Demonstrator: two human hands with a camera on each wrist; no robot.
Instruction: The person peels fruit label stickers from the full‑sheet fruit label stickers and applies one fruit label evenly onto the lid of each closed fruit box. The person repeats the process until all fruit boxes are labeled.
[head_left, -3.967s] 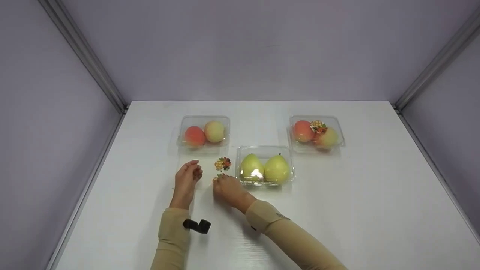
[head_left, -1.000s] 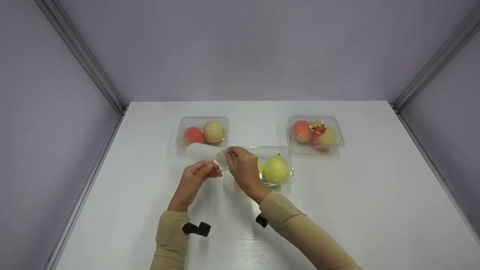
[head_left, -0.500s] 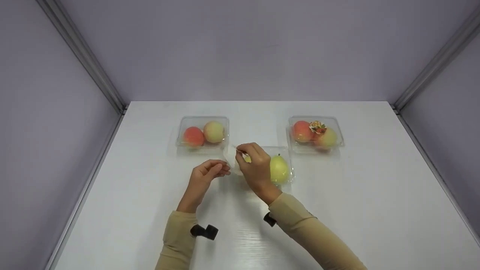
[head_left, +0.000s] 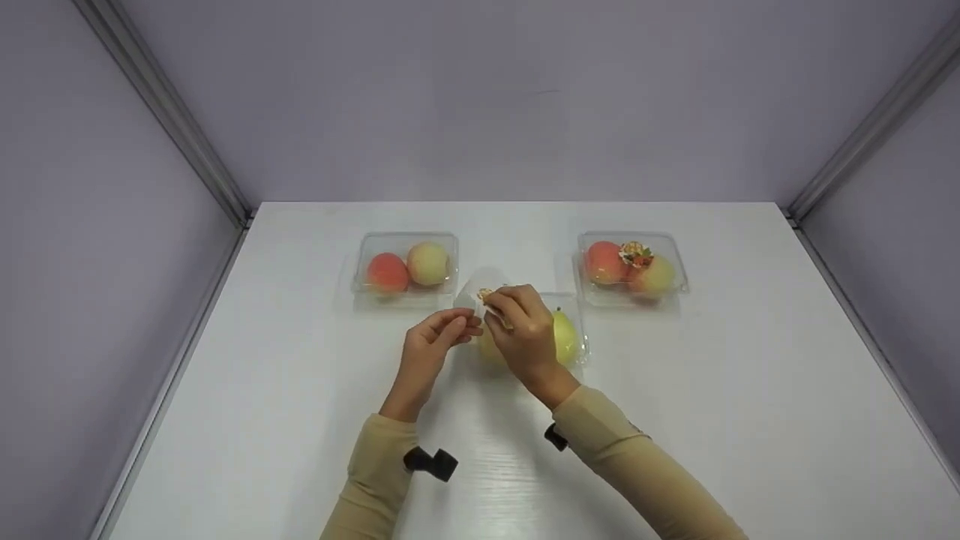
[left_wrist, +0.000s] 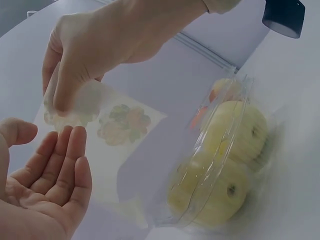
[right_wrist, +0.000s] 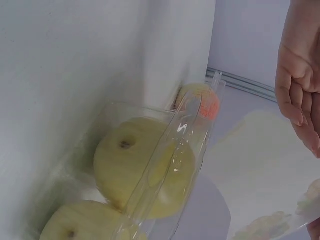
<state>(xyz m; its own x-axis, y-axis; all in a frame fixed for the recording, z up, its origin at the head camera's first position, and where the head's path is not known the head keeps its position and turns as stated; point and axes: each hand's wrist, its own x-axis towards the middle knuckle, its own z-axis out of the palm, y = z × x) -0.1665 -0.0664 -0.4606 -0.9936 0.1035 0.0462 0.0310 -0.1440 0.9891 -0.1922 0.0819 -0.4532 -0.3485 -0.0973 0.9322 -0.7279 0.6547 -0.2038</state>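
Observation:
A thin pale backing sheet with colourful fruit stickers is raised over the clear plastic box of green pears. My right hand pinches the sheet's edge between thumb and fingers, beside a sticker. Close by on the left, my left hand has its fingers loosely bent. In the left wrist view, that hand's thumb stays apart from its fingers and nothing shows between them. The sheet and the right hand partly hide one pear in the head view.
At the back left sits a clear box with two peaches. Another clear box at the back right holds peaches and bears a fruit sticker on its lid. Walls surround the white table on three sides.
From lying flat on the table left of the pears, the sheet has been lifted by my right hand. Both hands have since shifted right with it, over the pear box.

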